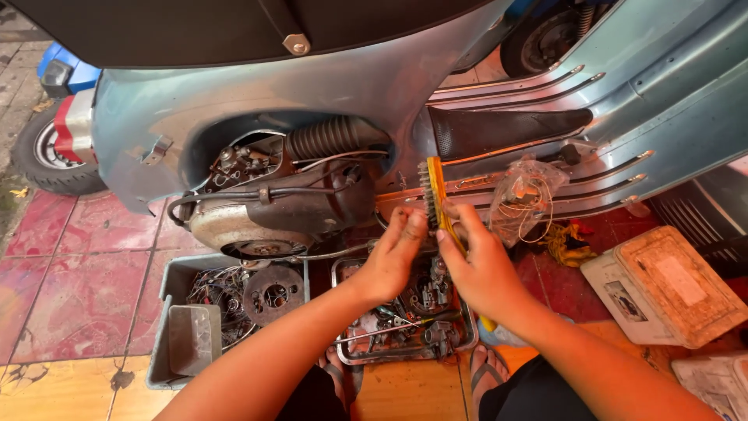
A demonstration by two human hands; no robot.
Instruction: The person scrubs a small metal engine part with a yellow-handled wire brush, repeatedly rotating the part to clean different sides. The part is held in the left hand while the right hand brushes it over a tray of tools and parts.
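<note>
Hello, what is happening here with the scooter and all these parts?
A person crouches beside a light blue scooter whose engine is exposed. The right hand grips a yellow-handled wire brush, bristles toward the left hand, which pinches a small part against them; the part is too hidden to identify. Below the hands sits a metal tray of engine parts, and beside it a grey bin holding wires and a round plate.

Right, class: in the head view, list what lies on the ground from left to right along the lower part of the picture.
Grey bin of parts → metal tray of small parts under the hands → yellow rag → worn whitish box.
</note>
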